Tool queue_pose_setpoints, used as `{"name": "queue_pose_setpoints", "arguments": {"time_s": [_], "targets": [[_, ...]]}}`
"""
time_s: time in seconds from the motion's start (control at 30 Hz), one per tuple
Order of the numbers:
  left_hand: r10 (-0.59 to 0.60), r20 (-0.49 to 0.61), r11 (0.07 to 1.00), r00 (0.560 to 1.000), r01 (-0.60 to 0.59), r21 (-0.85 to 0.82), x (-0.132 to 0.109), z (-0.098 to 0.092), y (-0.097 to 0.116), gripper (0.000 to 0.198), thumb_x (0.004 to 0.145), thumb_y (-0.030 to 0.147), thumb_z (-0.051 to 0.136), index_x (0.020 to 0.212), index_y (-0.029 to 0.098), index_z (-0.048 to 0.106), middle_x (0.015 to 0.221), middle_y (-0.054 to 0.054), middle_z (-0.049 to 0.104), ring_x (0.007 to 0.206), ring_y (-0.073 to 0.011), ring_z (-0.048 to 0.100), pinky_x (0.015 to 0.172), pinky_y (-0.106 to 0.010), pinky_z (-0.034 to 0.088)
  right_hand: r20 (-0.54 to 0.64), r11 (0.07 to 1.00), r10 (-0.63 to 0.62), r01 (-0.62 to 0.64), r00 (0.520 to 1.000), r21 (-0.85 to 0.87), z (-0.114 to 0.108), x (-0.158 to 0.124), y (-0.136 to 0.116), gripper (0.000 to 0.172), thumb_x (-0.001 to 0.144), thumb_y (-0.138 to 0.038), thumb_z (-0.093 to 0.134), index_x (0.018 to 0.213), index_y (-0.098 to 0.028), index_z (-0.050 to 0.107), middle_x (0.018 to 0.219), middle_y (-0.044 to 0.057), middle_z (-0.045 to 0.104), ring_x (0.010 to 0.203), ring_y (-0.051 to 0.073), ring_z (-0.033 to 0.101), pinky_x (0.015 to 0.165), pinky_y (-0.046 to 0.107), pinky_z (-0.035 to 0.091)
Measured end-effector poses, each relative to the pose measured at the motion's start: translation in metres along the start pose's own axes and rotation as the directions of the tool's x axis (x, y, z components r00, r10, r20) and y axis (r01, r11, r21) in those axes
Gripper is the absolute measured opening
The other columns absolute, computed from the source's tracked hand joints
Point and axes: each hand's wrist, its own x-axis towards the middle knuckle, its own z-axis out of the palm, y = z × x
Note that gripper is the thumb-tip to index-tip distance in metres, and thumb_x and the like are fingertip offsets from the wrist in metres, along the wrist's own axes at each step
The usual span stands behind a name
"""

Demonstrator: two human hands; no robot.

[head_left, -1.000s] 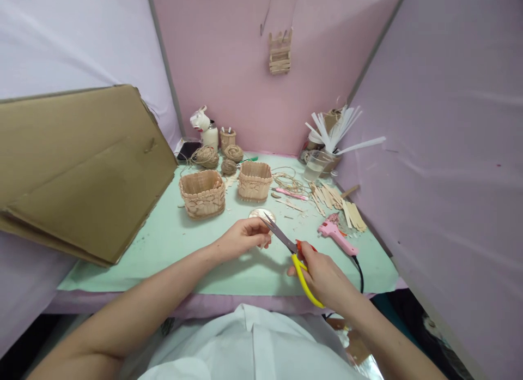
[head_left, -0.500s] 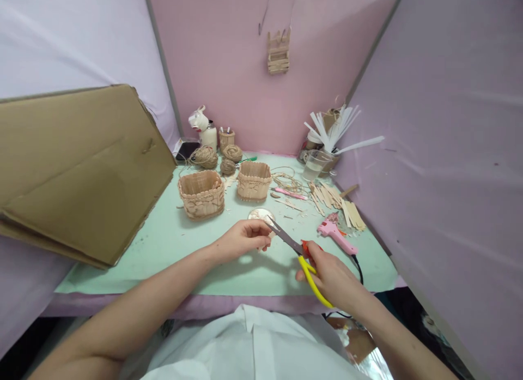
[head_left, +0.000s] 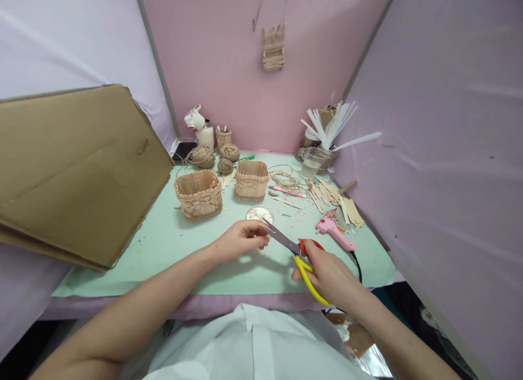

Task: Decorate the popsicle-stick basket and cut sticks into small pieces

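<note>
Head cam: R hand [head_left: 324,268] clamped on scissors [head_left: 283,239], blades by L hand [head_left: 245,241], fingers pinched tog., contents can't tell. Prob. trimming step; next snip needs steady pinch, skin clear.

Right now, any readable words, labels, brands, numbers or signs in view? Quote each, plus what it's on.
None readable.
Scissors in the right hand: no legible marking.
Glue gun: none legible.
Cardboard: no print seen.
White jar: too small to tell.
</note>
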Motion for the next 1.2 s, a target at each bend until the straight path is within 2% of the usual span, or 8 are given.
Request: {"name": "queue_pose_setpoints", "arguments": {"time_s": [0.13, 0.33, 0.6, 0.8, 1.0, 1.2], "targets": [[-0.002, 0.001, 1.0, 1.0, 0.002, 0.022, 0.0001, 0.0005, 0.0016, 0.018, 0.071, 0.019, 0.056, 0.086, 0.014, 0.065, 0.067, 0.001, 0.056, 0.064, -0.0101, 0.049, 0.061, -0.022, 0.039, 0.003, 0.999, 0.003, -0.003, 1.0, -0.033, 0.0011, 0.0001, 0.0021, 0.014, 0.082, -0.031, 0.047, 0.089, -0.022, 0.038, 0.071, 0.001, 0.061, 0.059, 0.017, 0.053, 0.052, 0.024, 0.023], [-0.019, -0.014, 1.0, 1.0, 0.019, 0.002, 0.0013, 0.0006, 0.0002, 0.021, 0.071, 0.018, 0.055, 0.089, 0.015, 0.065, 0.07, 0.001, 0.058, 0.066, -0.0102, 0.051, 0.062, -0.022, 0.04, -0.004, 0.998, 0.005, -0.005, 1.0, -0.058, 0.0015, -0.0005, 0.0042, 0.03, 0.078, -0.046, 0.053, 0.09, -0.023, 0.039, 0.077, 0.001, 0.06, 0.06, 0.017, 0.053, 0.051, 0.024, 0.021], [-0.021, -0.01, 1.0, 1.0, 0.021, -0.007, 0.0015, 0.0001, 0.0001, 0.02, 0.07, 0.02, 0.057, 0.088, 0.014, 0.066, 0.071, 0.0, 0.058, 0.067, -0.0108, 0.051, 0.063, -0.023, 0.04, 0.012, 1.0, 0.013, -0.014, 1.0, 0.013, 0.0009, -0.0027, 0.0012, 0.027, 0.078, -0.042, 0.055, 0.089, -0.023, 0.04, 0.069, -0.002, 0.057, 0.057, 0.015, 0.049, 0.052, 0.024, 0.022], [-0.021, -0.004, 1.0, 1.0, 0.021, -0.016, 0.0011, 0.0006, 0.0006, 0.02, 0.069, 0.02, 0.059, 0.087, 0.015, 0.066, 0.071, -0.001, 0.058, 0.068, -0.0113, 0.051, 0.064, -0.023, 0.04, 0.015, 1.0, 0.006, -0.006, 1.0, 0.028, -0.0001, -0.0031, 0.0013, 0.028, 0.078, -0.045, 0.054, 0.087, -0.023, 0.04, 0.075, -0.001, 0.056, 0.059, 0.015, 0.048, 0.052, 0.024, 0.024], [-0.007, 0.001, 1.0, 1.0, 0.007, -0.009, 0.0019, 0.0003, -0.0011, 0.021, 0.07, 0.022, 0.06, 0.088, 0.014, 0.066, 0.072, -0.001, 0.058, 0.069, -0.0117, 0.051, 0.064, -0.023, 0.04, 0.029, 0.999, 0.01, -0.011, 1.0, 0.048, -0.0003, -0.0039, 0.0, 0.019, 0.08, -0.035, 0.053, 0.086, -0.023, 0.039, 0.069, -0.002, 0.056, 0.058, 0.015, 0.049, 0.052, 0.024, 0.024], [-0.004, 0.011, 1.0, 1.0, 0.004, -0.023, 0.0013, 0.0003, 0.0005, 0.021, 0.07, 0.021, 0.059, 0.088, 0.014, 0.066, 0.071, -0.001, 0.057, 0.069, -0.0116, 0.05, 0.065, -0.024, 0.04, 0.043, 0.997, -0.005, 0.001, 0.999, 0.081, -0.0004, -0.0045, 0.0005, 0.017, 0.08, -0.032, 0.051, 0.083, -0.023, 0.037, 0.069, -0.002, 0.057, 0.061, 0.015, 0.051, 0.053, 0.023, 0.026]]}}
